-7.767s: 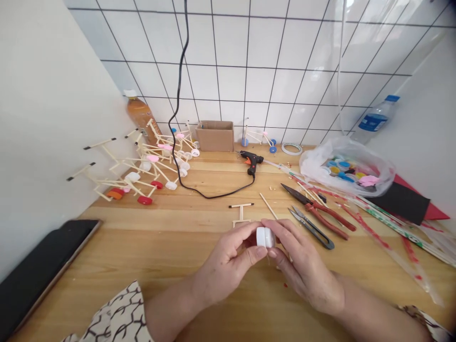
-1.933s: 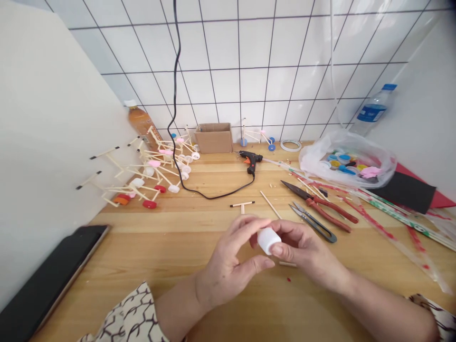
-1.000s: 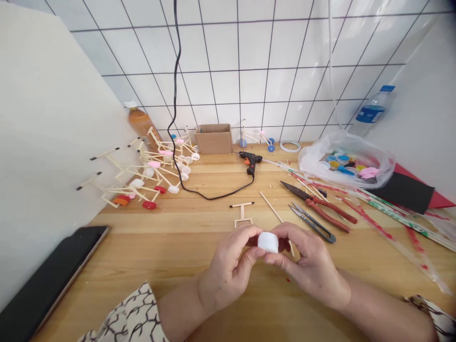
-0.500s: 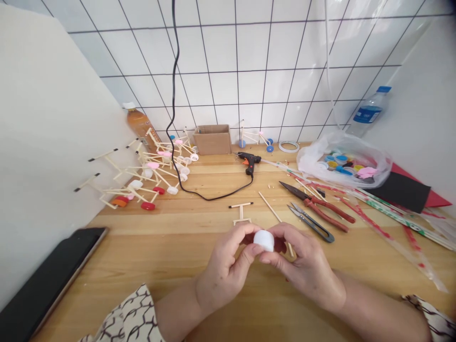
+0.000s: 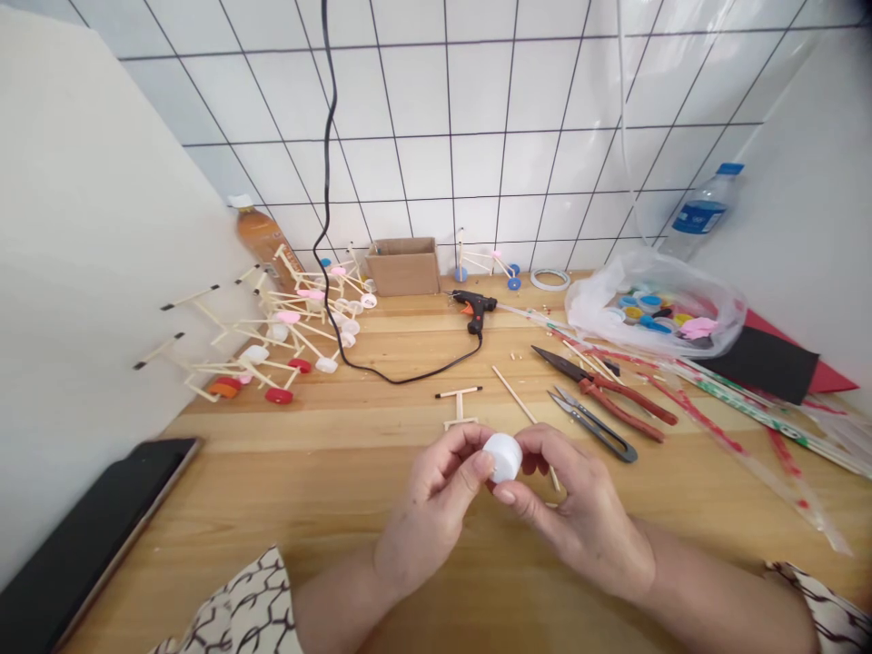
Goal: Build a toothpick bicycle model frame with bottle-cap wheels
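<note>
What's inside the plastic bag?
The plastic bag shows blue caps, yellow caps and a pink piece. Whatever lies beneath them is covered; can't tell what's there.

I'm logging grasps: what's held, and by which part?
A white cap, held at its left edge by the left hand; the right hand may touch it.

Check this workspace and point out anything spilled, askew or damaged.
No liquid spill shows. Two untidy spots: tiny pale bits scattered near the black plastic glue gun, like offcuts, and clear plastic strips with red markings sprawling loosely at right.
</note>
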`<act>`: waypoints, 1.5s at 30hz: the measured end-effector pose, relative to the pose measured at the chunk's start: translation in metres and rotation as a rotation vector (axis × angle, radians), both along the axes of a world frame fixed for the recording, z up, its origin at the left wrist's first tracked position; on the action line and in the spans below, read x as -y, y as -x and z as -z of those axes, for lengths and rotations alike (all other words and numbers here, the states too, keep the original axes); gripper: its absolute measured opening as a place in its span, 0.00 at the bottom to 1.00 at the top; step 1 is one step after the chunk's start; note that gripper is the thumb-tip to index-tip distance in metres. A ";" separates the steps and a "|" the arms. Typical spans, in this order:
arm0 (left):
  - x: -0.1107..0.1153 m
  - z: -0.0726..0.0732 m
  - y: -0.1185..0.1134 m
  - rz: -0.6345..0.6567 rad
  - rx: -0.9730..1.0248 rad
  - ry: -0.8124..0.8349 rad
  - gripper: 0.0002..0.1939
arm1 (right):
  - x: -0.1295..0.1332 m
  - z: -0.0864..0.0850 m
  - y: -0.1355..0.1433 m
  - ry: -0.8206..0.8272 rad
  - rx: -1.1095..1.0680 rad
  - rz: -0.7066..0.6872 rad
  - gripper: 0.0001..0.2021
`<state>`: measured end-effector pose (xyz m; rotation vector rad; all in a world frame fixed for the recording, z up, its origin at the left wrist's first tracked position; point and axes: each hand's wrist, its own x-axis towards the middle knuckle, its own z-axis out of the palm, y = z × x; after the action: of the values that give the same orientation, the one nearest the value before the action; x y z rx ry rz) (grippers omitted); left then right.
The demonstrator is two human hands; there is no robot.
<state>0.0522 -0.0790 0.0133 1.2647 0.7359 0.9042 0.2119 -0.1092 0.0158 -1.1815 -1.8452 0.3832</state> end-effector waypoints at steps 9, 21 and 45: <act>0.000 -0.006 -0.002 0.033 -0.052 0.000 0.09 | -0.002 -0.008 -0.002 0.147 -0.061 -0.025 0.05; -0.013 -0.001 0.014 -0.026 -0.445 -1.140 0.19 | -0.007 -0.015 -0.006 0.435 -0.186 -0.128 0.11; -0.009 -0.008 0.014 -0.025 -0.722 -1.423 0.14 | -0.006 -0.011 -0.002 0.823 -0.569 -0.273 0.16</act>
<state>0.0386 -0.0704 0.0212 2.9428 0.5988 0.9867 0.2139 -0.1036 0.0268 -1.1460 -1.3463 1.5681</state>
